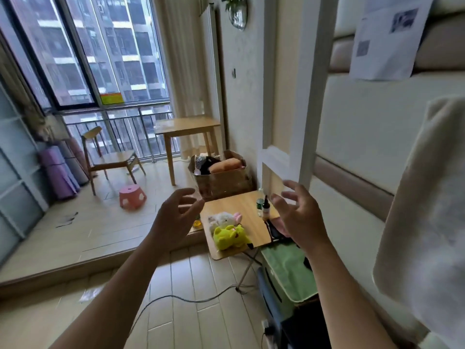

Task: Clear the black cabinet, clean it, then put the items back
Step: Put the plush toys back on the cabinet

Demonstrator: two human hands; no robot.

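1. Hands are raised in mid-air, apart from each other, palms turned roughly inward.
2. The left hand (176, 217) is held with fingers spread and loosely curved; nothing is gripped. It is seen just beside the left edge of the small wooden table (247, 206).
3. The right hand (299, 215) is likewise held wide with bent fingers, and nothing is gripped. It is placed over the table's right edge.
4. On the table, a yellow plush toy (230, 236) is laid near the front edge, touching a white and pink plush toy (225, 217) behind it. Two small bottles (261, 205) are stood upright near the back right corner.
5. The black cabinet (304, 329) is shown only as a dark block at the bottom edge of the view, below a green cloth (286, 268) and beside the right forearm; its front cannot be made out.
6. A cable (176, 297) is trailed across the floor planks, between the forearms.
7. A raised platform edge (88, 260) is run across the floor on the left. Beyond it, open floor is bounded by a pink stool (132, 197), a wooden chair (110, 157) and a larger table (186, 124).
8. A cardboard box (221, 180) is set against the wall, behind the small table.
9. On the right, a white towel (422, 222) is hung close to the camera, so that side is narrowed.
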